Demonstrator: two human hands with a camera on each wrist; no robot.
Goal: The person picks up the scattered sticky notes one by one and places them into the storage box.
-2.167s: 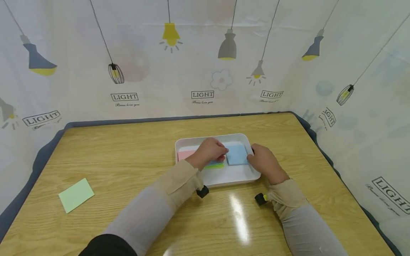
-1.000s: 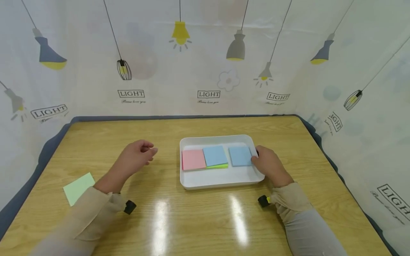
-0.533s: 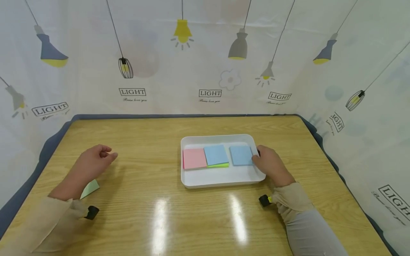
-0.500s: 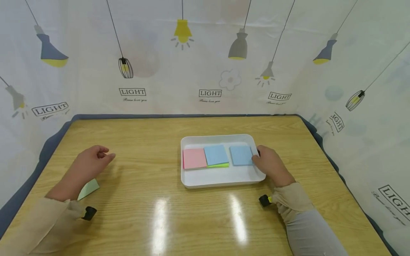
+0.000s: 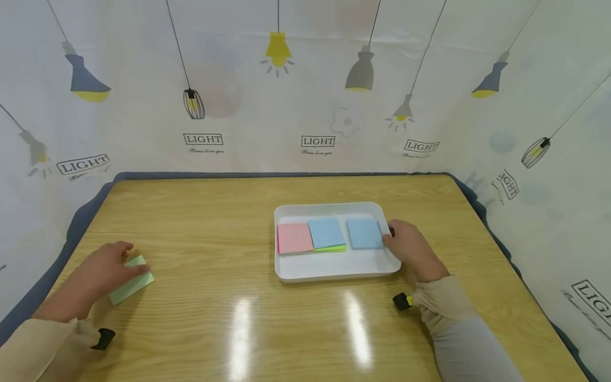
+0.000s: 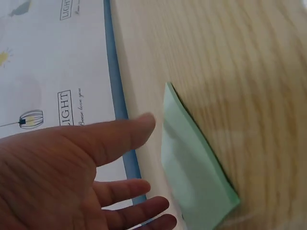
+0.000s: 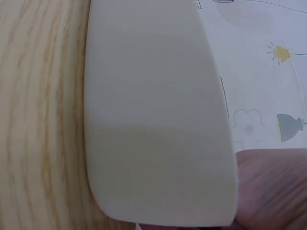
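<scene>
My left hand (image 5: 105, 270) hovers with spread fingers over a pale green sticky note pad (image 5: 131, 285) on the left of the table. In the left wrist view the thumb and fingers stand apart beside the green pad (image 6: 189, 163), with nothing between them. At the right end of a white tray (image 5: 334, 268), my right hand (image 5: 410, 246) grips the rim, thumb on the inside. Inside the tray lie a pink pad (image 5: 295, 239), a blue pad (image 5: 327, 232) overlapping a bright green one (image 5: 334, 248), and a second blue pad (image 5: 365, 234) near the right thumb.
The wooden table (image 5: 200, 223) runs back to a wall covering (image 5: 238, 122) printed with hanging lamps. A dark blue strip (image 5: 238, 175) borders the table's far edge. Between the left hand and the tray lies a broad stretch of wood.
My left hand has left the tray and travelled left, then lowered to the green pad with its fingers spreading. The right hand has stayed on the tray's rim. The view has shifted slightly.
</scene>
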